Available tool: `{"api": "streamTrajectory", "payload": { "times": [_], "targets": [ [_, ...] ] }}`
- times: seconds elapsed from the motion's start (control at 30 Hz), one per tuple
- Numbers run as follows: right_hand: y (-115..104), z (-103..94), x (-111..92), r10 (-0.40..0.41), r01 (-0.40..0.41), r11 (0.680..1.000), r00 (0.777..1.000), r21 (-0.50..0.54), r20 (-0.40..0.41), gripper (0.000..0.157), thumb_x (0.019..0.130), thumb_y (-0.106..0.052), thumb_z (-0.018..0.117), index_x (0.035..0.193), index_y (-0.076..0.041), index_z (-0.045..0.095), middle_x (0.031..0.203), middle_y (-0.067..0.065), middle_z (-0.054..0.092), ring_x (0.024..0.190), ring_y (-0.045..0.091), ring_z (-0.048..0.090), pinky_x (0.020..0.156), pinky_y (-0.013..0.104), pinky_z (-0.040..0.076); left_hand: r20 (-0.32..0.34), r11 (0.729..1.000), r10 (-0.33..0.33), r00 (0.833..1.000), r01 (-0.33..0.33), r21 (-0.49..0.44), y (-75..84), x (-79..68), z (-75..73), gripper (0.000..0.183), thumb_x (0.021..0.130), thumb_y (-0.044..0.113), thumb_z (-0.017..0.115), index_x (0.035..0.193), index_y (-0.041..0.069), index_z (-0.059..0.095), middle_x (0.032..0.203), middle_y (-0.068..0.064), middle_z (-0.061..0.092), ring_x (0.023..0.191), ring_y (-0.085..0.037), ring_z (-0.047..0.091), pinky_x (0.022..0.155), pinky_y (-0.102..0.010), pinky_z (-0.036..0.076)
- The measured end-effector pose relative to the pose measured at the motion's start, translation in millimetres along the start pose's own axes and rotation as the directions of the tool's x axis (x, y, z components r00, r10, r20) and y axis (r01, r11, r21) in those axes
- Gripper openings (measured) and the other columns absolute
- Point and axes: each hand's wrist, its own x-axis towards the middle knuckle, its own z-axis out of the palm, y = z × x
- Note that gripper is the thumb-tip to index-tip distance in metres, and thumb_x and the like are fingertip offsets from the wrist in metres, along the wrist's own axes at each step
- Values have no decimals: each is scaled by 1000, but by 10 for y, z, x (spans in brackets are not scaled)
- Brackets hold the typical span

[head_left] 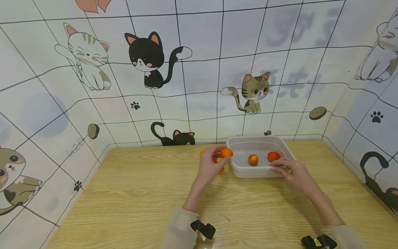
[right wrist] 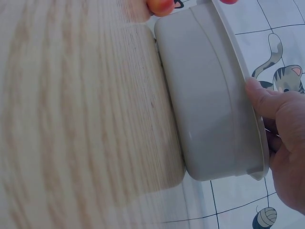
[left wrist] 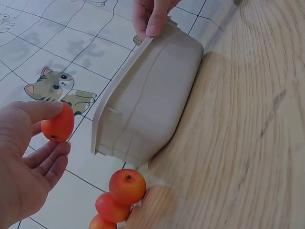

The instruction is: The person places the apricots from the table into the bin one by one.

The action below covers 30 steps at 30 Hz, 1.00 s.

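Fruit (head_left: 226, 152) first: small, round, orange-red, pinched between the left hand (head_left: 211, 166)'s thumb and fingertips right at the tub's left rim, at about nine o'clock of the tub; the left wrist view shows it (left wrist: 58, 124) held with the thumb on top and fingers curled beneath, clear of the table. It looks light for its size, smooth and glossy, so I'd judge it a bit slick and quick to roll once let go; whether it is real and bruisable or a hard plastic copy, I cannot tell, so a gentle fingertip pinch across its widest part seems the safe hold, just as it is held now. The white plastic tub (head_left: 237, 171) sits on the wooden table (head_left: 140, 200) near the back wall, and the right hand (head_left: 293, 173) steadies it at the near right corner, about four o'clock of the tub, thumb over the rim and fingers curled behind the lip, as the right wrist view shows (right wrist: 281, 143). That tub looks thin-walled and light, likely to slide on the smooth wood unless it is braced like this. Inside it lie two fruits, one (head_left: 253, 159) near the middle and one (head_left: 273, 156) toward two o'clock. Outside the tub, at nine o'clock and behind the left hand, a few loose fruits (left wrist: 127, 186) cluster on the table, touching one another
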Motion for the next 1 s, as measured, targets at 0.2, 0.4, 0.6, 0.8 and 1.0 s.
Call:
{"api": "streamTrajectory", "payload": {
  "times": [0.2,0.4,0.6,0.8,1.0],
  "targets": [
    [-10,-14,1,-1,1,1000,1000,9,2,24,76,1,84,94,-13,77,91,-4,71,79,7,58,75,5,41,-11,999,36,999,-36,10,43,14,118,35,88,11,79,120,2,69,116,-7,65,92,-19,59,85,-36,53],
    [-24,-26,4,-2,2,1000,1000,13,3,22,77,0,83,94,-12,77,91,-4,71,80,6,58,76,5,41,-16,999,42,999,-42,31,80,23,224,33,88,11,79,120,7,70,116,-6,64,93,-22,60,87,-32,51],
    [-20,-24,8,-8,7,1000,1000,29,5,21,77,1,83,95,-9,77,91,-4,71,79,5,58,75,6,42,-7,999,31,999,-31,29,109,37,335,33,88,10,79,119,7,70,115,-6,62,97,-34,60,90,-33,50],
    [-31,-14,12,-10,10,999,1000,32,9,19,78,0,82,95,-8,77,92,-4,71,81,5,60,76,6,43,-13,997,70,997,-69,40,112,50,421,32,88,7,78,119,5,69,112,-6,64,96,-34,59,91,-39,52],
    [-34,-17,14,-4,4,1000,1000,23,13,19,78,0,82,95,-8,77,92,-5,71,80,6,59,74,9,43,-24,993,88,996,-86,75,97,55,462,33,89,7,77,120,3,68,113,-7,64,96,-31,59,90,-37,53]
  ]
}}
